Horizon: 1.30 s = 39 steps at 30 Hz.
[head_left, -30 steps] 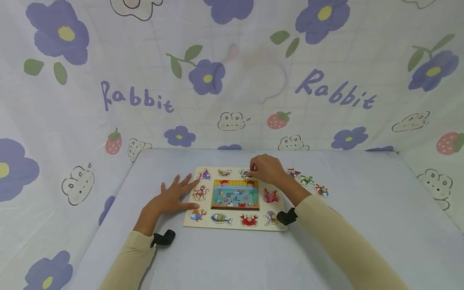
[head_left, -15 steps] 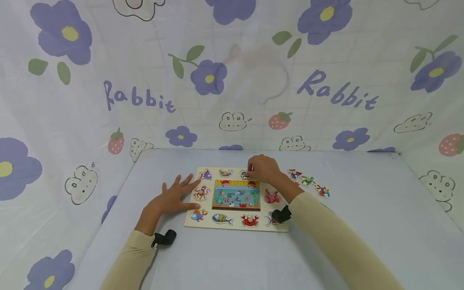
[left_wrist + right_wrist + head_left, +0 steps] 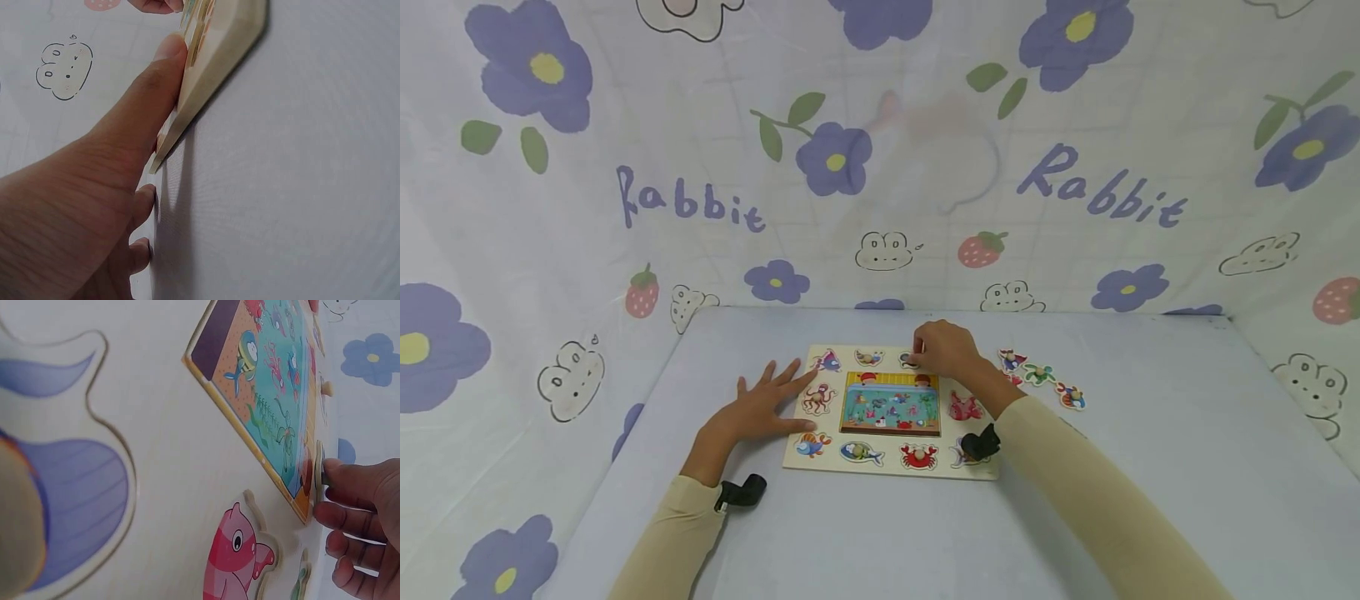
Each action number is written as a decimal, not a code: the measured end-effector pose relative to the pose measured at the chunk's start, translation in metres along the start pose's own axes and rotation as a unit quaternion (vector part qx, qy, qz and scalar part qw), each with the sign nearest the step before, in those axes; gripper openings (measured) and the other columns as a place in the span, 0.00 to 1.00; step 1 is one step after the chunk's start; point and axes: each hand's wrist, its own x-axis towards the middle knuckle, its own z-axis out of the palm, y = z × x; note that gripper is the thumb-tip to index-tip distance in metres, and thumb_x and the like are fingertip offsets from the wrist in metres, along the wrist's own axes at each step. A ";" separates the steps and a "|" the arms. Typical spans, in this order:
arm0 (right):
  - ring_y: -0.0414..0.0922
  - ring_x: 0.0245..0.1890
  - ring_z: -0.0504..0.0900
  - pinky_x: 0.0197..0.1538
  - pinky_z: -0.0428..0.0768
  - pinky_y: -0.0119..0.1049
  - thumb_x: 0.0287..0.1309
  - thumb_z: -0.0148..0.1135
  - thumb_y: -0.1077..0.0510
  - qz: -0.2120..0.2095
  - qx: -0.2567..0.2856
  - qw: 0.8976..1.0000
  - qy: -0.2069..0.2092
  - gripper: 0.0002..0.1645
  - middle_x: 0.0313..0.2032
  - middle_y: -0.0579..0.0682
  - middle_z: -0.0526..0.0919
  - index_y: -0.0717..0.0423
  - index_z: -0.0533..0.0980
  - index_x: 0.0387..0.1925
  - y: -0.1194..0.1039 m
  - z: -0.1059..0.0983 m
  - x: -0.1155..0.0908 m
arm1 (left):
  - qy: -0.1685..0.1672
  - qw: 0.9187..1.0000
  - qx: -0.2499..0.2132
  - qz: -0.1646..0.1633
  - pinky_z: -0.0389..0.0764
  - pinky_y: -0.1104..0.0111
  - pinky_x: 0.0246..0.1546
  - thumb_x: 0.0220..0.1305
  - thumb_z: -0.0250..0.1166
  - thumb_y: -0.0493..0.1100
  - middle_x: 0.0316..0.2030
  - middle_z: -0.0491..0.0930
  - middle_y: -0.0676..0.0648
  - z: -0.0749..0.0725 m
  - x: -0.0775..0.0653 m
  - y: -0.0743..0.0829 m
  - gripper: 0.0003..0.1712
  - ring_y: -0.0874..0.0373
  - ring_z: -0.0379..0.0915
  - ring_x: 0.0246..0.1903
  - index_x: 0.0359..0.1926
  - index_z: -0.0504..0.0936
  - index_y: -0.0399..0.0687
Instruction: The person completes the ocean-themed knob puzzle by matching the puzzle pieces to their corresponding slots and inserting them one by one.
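Pinching in head view: right hand (image 3: 953, 352), fingertips on a small puzzle piece (image 3: 907, 360) at the far edge of the flat wooden board (image 3: 891, 448); left hand (image 3: 762, 411) spread at its left side. Left wrist: straight thumb (image 3: 156, 72) against the board's pale cut edge, smooth pale tabletop (image 3: 300, 162) beside. Right wrist: curled fingers (image 3: 344, 519), pink striped figure (image 3: 231, 559), curvy-outlined purple shape (image 3: 84, 494).

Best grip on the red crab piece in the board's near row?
Pinch the knob at the middle of the red crab piece, probably from above: the piece lies flat in the puzzle board, and the knob stands up.
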 end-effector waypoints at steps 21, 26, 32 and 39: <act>0.43 0.27 0.75 0.28 0.72 0.35 0.63 0.70 0.46 0.008 0.007 1.000 -0.013 0.14 0.28 0.47 0.81 0.52 0.81 0.33 -0.003 0.000 -0.003 | 0.003 1.000 0.002 0.002 0.31 0.24 0.64 0.58 0.67 0.73 0.81 0.44 0.43 0.000 0.000 -0.001 0.56 0.32 0.29 0.78 0.80 0.54 0.63; 0.44 0.30 0.76 0.33 0.75 0.36 0.64 0.69 0.45 0.019 0.015 1.000 -0.013 0.14 0.30 0.46 0.82 0.51 0.82 0.35 0.000 -0.003 -0.007 | 0.001 1.000 0.005 -0.001 0.31 0.24 0.64 0.57 0.66 0.74 0.81 0.43 0.44 0.001 0.001 -0.001 0.57 0.32 0.28 0.78 0.81 0.53 0.65; 0.44 0.30 0.77 0.33 0.76 0.37 0.65 0.68 0.45 0.021 0.031 0.999 0.006 0.14 0.31 0.46 0.84 0.51 0.83 0.38 0.007 -0.011 -0.019 | 0.003 1.000 0.004 0.001 0.31 0.24 0.64 0.57 0.67 0.74 0.81 0.43 0.43 0.001 0.001 -0.001 0.57 0.32 0.28 0.78 0.81 0.54 0.64; 0.44 0.26 0.76 0.27 0.73 0.36 0.65 0.68 0.47 0.012 0.064 0.997 0.034 0.13 0.29 0.46 0.83 0.53 0.84 0.37 0.015 -0.023 -0.040 | -0.002 1.000 0.001 -0.002 0.30 0.25 0.65 0.57 0.67 0.73 0.81 0.43 0.44 0.001 0.001 -0.001 0.57 0.32 0.27 0.78 0.81 0.53 0.64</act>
